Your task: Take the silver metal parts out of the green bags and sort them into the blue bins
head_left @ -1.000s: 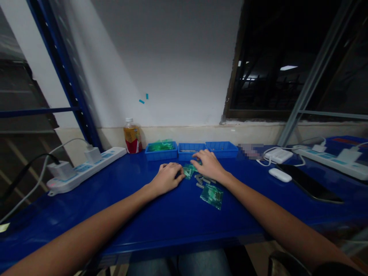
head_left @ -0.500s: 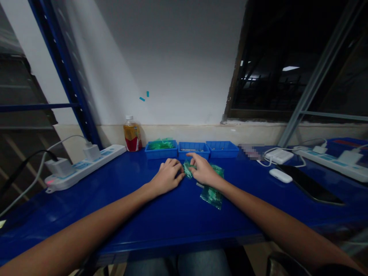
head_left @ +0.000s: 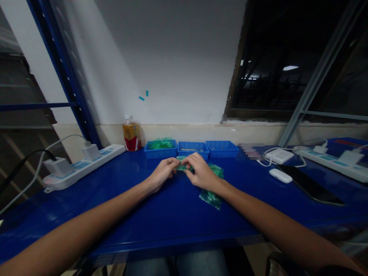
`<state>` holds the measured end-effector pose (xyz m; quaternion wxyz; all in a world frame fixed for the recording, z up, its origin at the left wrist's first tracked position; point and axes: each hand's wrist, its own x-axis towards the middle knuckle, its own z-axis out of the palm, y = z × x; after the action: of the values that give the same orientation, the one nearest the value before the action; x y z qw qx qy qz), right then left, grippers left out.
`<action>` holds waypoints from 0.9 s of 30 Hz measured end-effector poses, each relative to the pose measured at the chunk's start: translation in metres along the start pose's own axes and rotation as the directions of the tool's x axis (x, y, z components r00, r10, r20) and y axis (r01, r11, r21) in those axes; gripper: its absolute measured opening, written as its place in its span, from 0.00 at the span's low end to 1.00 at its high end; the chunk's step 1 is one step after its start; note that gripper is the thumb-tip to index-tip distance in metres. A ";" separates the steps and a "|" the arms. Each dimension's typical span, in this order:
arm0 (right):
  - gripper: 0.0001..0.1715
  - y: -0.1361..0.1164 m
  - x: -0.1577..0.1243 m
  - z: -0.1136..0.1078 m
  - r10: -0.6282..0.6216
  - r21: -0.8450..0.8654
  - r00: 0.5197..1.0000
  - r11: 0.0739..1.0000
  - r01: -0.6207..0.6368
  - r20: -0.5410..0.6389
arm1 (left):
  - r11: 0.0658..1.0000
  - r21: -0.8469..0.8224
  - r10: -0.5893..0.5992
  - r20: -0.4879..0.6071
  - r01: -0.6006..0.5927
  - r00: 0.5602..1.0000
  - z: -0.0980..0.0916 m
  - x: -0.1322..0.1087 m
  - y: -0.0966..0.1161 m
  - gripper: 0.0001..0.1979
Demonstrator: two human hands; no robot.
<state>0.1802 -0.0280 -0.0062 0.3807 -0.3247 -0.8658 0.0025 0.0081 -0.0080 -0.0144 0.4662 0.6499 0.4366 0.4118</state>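
A small green plastic bag (head_left: pixel 181 167) is stretched between my two hands, just above the blue tabletop. My left hand (head_left: pixel 163 174) pinches its left end between thumb and fingers. At the other end, my right hand (head_left: pixel 201 173) has its fingers curled onto the bag, which partly hides it. More green plastic bags lie under and beside my right wrist, one filled bag (head_left: pixel 211 199) nearer me and another bag (head_left: pixel 217 171) just behind the wrist. What they contain is too blurred to name.
Along the wall stand a blue bin (head_left: pixel 160 152) of green bags, a middle bin (head_left: pixel 193 153) with thin metal pieces, and a third bin (head_left: pixel 222 154). A drink bottle (head_left: pixel 131 134) and power strip (head_left: pixel 86 168) are left; a phone (head_left: pixel 312 186) and white case (head_left: pixel 280 176) lie right.
My left hand has turned and taken hold of the green bag's left end. My right hand's raised index finger has curled down onto the bag, now stretched between both hands.
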 end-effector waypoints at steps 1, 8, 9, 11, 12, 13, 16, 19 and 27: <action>0.08 0.000 0.001 0.000 0.032 0.011 0.999 0.999 -0.032 -0.015 | 0.999 0.016 0.041 -0.026 -0.041 0.999 0.000 0.000 -0.001 0.14; 0.24 0.012 0.006 0.008 0.480 0.406 0.874 0.785 -0.467 0.076 | 0.579 0.623 0.554 0.174 -0.527 0.814 -0.008 -0.005 -0.004 0.13; 0.25 0.015 0.006 0.011 0.509 0.446 0.855 0.745 -0.496 0.100 | 0.515 0.665 0.564 0.212 -0.541 0.798 -0.008 -0.007 -0.003 0.14; 0.22 0.019 0.006 0.014 0.537 0.473 0.838 0.715 -0.514 0.098 | 0.469 0.695 0.563 0.241 -0.545 0.791 -0.008 -0.009 -0.002 0.15; 0.20 0.021 0.006 0.015 0.543 0.466 0.836 0.722 -0.512 0.077 | 0.480 0.689 0.555 0.241 -0.543 0.796 -0.007 -0.010 -0.001 0.15; 0.17 0.021 0.005 0.015 0.542 0.443 0.839 0.743 -0.502 0.041 | 0.513 0.671 0.543 0.229 -0.536 0.807 -0.005 -0.010 0.000 0.16; 0.14 0.018 0.003 0.010 0.432 0.262 0.896 0.881 -0.395 -0.101 | 0.745 0.513 0.437 0.109 -0.428 0.893 -0.001 -0.008 0.002 0.15; 0.12 0.012 0.001 0.001 0.208 0.075 0.966 0.977 -0.199 -0.155 | 0.965 0.181 0.195 -0.016 -0.189 0.981 0.001 -0.004 0.003 0.23; 0.18 0.007 0.002 -0.003 0.186 0.102 0.973 0.980 -0.174 -0.133 | 0.984 -0.006 0.175 -0.124 -0.177 0.977 -0.004 0.001 0.000 0.13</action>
<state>0.1848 -0.0221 -0.0046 0.4538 -0.3839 -0.8025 0.0525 0.0045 -0.0064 -0.0134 0.4056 0.6555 0.4017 0.4945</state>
